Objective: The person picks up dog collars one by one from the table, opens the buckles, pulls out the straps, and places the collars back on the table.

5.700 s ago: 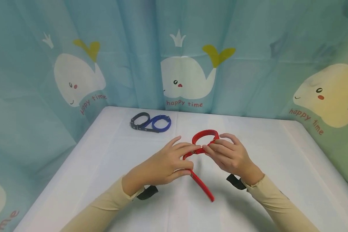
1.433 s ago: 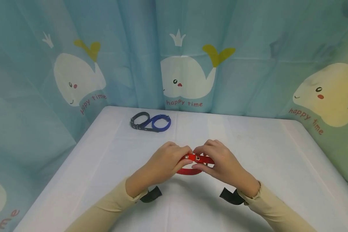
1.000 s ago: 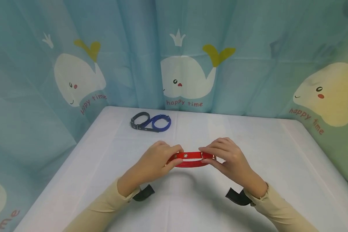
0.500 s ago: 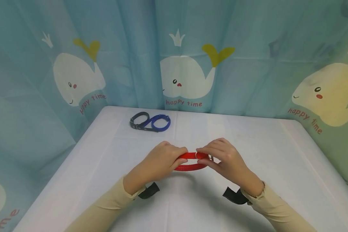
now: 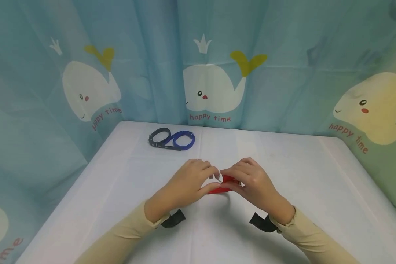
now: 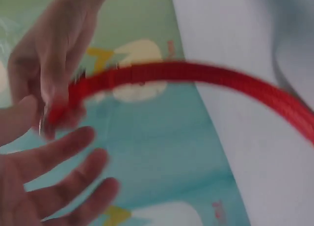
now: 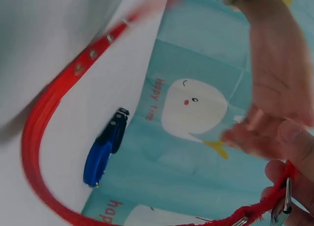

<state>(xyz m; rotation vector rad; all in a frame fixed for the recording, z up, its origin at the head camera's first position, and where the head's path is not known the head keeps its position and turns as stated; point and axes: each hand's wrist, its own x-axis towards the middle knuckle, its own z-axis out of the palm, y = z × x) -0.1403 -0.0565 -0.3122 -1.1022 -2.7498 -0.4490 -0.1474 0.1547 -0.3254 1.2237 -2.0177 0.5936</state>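
Note:
My right hand pinches the buckle end of a red collar above the table. In the right wrist view the metal buckle sits by the right fingers. The collar's strap curves away in an undone arc, and its eyelet end hangs loose and blurred. My left hand is close beside the right one, next to the small metal ring. Its fingers are spread in the left wrist view, with the thumb close to the ring; whether it touches is unclear.
At the back left of the white table lie a black collar and a blue collar, both looped and touching. A blue whale-print curtain stands behind the table.
My left hand held the eyelet part of the strap half a second ago; that end now hangs loose. Several seconds ago the collar formed a loop with a dangling tail. The right hand keeps its grip.

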